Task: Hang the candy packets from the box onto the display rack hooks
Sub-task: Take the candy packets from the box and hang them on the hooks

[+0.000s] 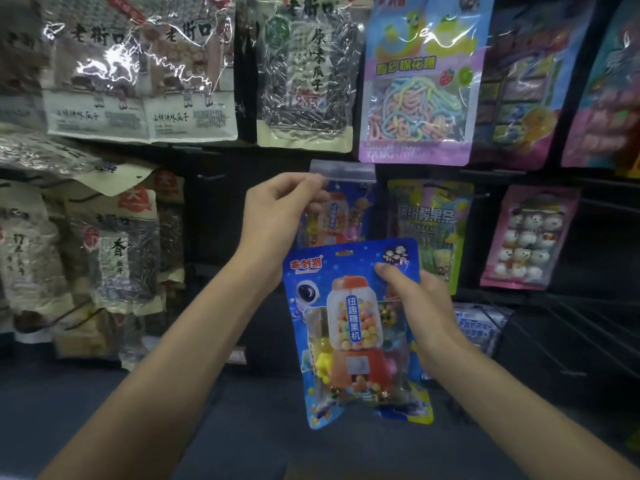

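A blue candy packet [353,327] printed with a red gumball machine is held upright in front of the rack, my right hand [420,306] pinching its upper right part. Behind it, a matching blue packet [346,213] hangs on the rack under a clear price tag holder [343,171]. My left hand [277,216] pinches the top left of that hanging packet near the tag holder. The hook itself is hidden behind the tag and packet. The box is not in view.
Sunflower seed bags [142,74] fill the left of the rack. A purple rope-candy bag [422,84] hangs above, a striped sour-candy bag [429,230] and a pink marshmallow bag [530,237] to the right. Bare black hooks [554,341] jut out at the lower right.
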A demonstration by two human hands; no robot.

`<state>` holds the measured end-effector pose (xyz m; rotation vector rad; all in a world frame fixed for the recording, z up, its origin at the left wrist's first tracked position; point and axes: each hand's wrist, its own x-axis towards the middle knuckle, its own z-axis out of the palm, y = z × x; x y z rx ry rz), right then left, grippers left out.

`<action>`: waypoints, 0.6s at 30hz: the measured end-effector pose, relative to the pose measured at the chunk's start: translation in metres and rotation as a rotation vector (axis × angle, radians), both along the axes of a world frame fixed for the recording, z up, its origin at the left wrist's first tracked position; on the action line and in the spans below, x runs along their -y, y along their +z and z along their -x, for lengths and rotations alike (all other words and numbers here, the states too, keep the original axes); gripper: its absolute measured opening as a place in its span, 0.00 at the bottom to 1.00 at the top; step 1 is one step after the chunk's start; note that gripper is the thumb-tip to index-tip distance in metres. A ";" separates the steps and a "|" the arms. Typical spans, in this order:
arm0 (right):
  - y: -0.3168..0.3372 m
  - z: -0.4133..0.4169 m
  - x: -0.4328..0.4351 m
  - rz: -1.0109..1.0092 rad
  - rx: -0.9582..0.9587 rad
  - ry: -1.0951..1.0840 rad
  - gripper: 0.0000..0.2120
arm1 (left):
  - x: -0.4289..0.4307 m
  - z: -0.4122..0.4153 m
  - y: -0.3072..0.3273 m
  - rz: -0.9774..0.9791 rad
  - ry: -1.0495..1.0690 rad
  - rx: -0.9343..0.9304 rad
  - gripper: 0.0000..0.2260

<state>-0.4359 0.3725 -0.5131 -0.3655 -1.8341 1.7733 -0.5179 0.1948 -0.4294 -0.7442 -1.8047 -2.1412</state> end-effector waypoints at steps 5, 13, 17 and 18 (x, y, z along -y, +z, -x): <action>0.014 0.001 0.007 -0.018 0.000 0.017 0.18 | 0.002 -0.003 0.017 -0.026 -0.035 0.006 0.10; 0.049 0.014 0.016 0.003 -0.055 -0.043 0.21 | 0.006 -0.002 0.031 0.257 0.136 -0.263 0.14; 0.061 0.023 0.013 0.035 -0.070 -0.064 0.17 | 0.007 0.003 0.033 0.574 0.382 -0.495 0.20; 0.063 0.025 0.012 0.043 -0.072 -0.061 0.16 | 0.008 0.001 0.033 0.646 0.443 -0.541 0.21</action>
